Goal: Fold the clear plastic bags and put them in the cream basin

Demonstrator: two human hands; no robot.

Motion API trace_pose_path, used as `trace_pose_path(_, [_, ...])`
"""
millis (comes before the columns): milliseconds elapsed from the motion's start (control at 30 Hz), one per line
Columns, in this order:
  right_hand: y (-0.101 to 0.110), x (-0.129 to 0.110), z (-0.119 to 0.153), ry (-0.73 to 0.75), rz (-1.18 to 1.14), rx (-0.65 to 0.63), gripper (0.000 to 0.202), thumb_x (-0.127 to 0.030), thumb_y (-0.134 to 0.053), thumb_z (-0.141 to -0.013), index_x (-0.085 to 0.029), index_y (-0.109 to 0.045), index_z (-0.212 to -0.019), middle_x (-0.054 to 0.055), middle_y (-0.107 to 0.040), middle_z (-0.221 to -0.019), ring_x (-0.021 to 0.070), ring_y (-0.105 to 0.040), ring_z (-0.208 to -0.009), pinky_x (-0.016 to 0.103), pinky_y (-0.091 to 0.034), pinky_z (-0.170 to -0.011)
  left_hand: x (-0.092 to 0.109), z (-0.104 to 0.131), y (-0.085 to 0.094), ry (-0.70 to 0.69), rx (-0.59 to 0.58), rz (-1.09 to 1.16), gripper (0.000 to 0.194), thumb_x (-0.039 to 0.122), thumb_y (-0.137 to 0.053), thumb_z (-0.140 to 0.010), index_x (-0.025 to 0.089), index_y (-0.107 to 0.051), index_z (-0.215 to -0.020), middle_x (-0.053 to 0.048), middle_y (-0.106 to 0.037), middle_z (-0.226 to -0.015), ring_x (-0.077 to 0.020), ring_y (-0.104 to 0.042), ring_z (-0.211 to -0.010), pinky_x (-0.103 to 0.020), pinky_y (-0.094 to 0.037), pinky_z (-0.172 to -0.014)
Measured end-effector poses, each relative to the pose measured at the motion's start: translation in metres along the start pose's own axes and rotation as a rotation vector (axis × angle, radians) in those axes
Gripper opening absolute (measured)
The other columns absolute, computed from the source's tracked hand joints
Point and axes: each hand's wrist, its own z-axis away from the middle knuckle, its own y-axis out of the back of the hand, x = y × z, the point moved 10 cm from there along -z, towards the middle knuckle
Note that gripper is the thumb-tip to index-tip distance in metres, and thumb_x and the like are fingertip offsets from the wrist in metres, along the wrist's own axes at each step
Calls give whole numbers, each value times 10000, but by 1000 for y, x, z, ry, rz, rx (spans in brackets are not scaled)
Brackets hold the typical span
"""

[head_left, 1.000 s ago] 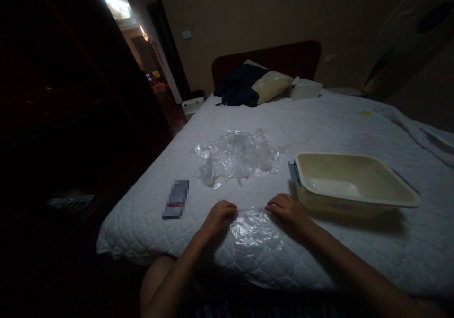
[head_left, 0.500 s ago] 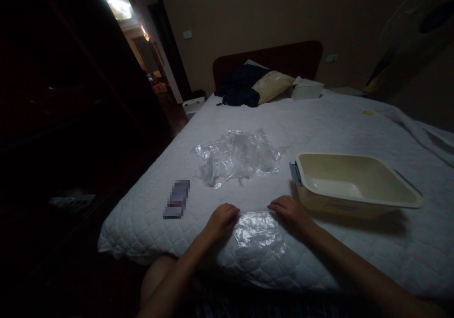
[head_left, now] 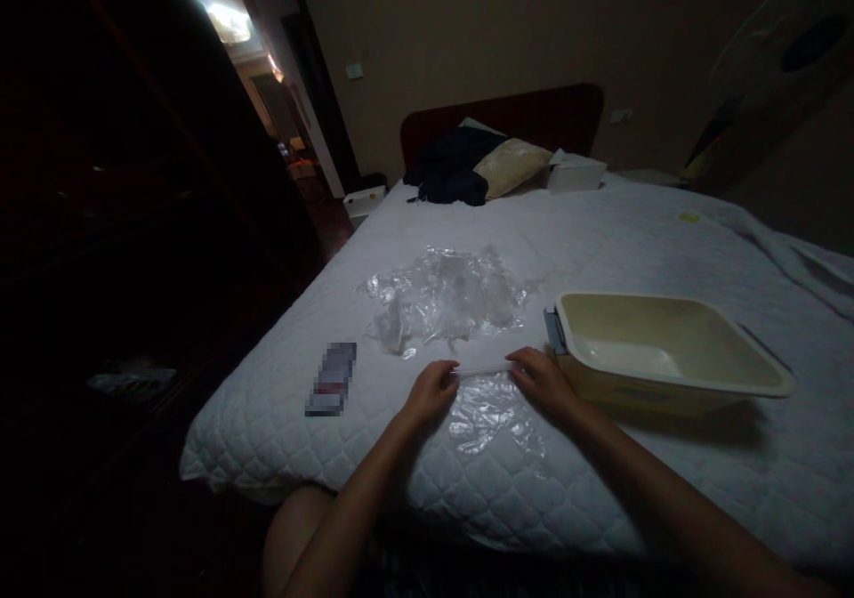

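A clear plastic bag (head_left: 490, 411) lies near the front edge of the white quilted bed (head_left: 640, 491), its top edge stretched between both hands. My left hand (head_left: 433, 391) pinches the left corner of that edge. At the right corner, my right hand (head_left: 542, 381) grips it with thumb and fingers. Just beyond the hands is a spread of crumpled clear plastic bags (head_left: 447, 300). To the right of my right hand stands a cream plastic bin (head_left: 680, 384) with grey side latches and no lid on it.
A blurred-out flat rectangular item (head_left: 332, 380) lies left of my left hand. Dark cloth (head_left: 450, 166), a beige pillow (head_left: 512, 167) and a white box (head_left: 577, 173) are by the headboard (head_left: 574, 109). A fan (head_left: 801, 55) stands at the far right.
Both hands have moved a little away from me, up the bed, drawing the bag's top edge along. The crumpled bags and the bin have stayed in place.
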Motion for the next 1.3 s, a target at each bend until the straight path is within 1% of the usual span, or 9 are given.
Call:
trace_pose_path(133, [0,-3,7,-11,26,27,432,-306,-588,-724,-214,-507,-1138,96,-472,-1208,248,-450,-1101,418,-377,-914,-1,2,-1,19,34,10,303,119,-527,-712,172,-573,-1008,-53,-587,-988,-154,-562,-877,-310,-455,-811])
trace_pose_path(333, [-6,-9,11,16,46,-8,346,-225,-504,-774,-199,-515,-1119,85,-579,-1023,226,-520,-970,410,-402,-860,5,1,4,19,55,-22,237,114,-523,-700,169,-596,-919,-25,-603,-873,-148,-558,-823,-291,-452,-769])
trace_pose_path(433, [-5,-23,12,93,144,-33,329,-159,-491,-764,-199,-542,-1087,86,-591,-997,227,-515,-955,407,-394,-846,17,2,6,-72,13,-74,223,88,-522,-694,174,-610,-879,-20,-601,-841,-146,-552,-804,-284,-447,-756])
trace_pose_path(600, [-5,-46,17,256,332,-53,226,-141,-486,-796,-188,-602,-984,96,-615,-964,215,-523,-907,404,-377,-843,42,12,6,-321,-17,-226,187,120,-511,-759,180,-627,-893,-63,-613,-921,-162,-553,-858,-297,-445,-768])
trace_pose_path(700, [-3,-50,20,297,433,-16,189,-163,-508,-799,-179,-622,-949,125,-599,-1006,230,-507,-937,393,-383,-823,52,20,2,-468,-36,-370,171,166,-503,-787,188,-623,-908,-76,-621,-944,-175,-556,-856,-314,-449,-749])
trace_pose_path(800, [-6,-52,21,319,501,-43,191,-149,-523,-787,-180,-631,-942,121,-614,-912,226,-521,-867,367,-398,-768,60,28,-6,-574,-102,-505,172,163,-468,-809,186,-607,-908,-83,-619,-931,-176,-560,-837,-321,-451,-738])
trace_pose_path(967, [-9,-56,21,358,436,-156,232,-123,-489,-795,-177,-619,-980,93,-634,-881,206,-541,-834,359,-391,-775,66,37,-13,-641,-156,-640,191,149,-441,-825,164,-571,-964,-100,-614,-911,-184,-571,-852,-340,-455,-761])
trace_pose_path(1100, [-4,-51,23,349,378,-160,246,-152,-453,-820,-180,-613,-1004,105,-633,-936,209,-542,-877,378,-388,-794,67,42,-16,-686,-154,-697,283,147,-429,-831,149,-506,-1103,-114,-608,-1013,-205,-568,-918,-363,-460,-780])
trace_pose_path(1300, [-4,-49,36,361,376,-212,314,-154,-478,-782,-185,-583,-1076,125,-593,-1092,243,-511,-1000,439,-339,-885,61,48,-23,-695,-238,-716,284,138,-423,-841,153,-499,-1114,-125,-532,-1191,-229,-501,-1082,-384,-435,-859])
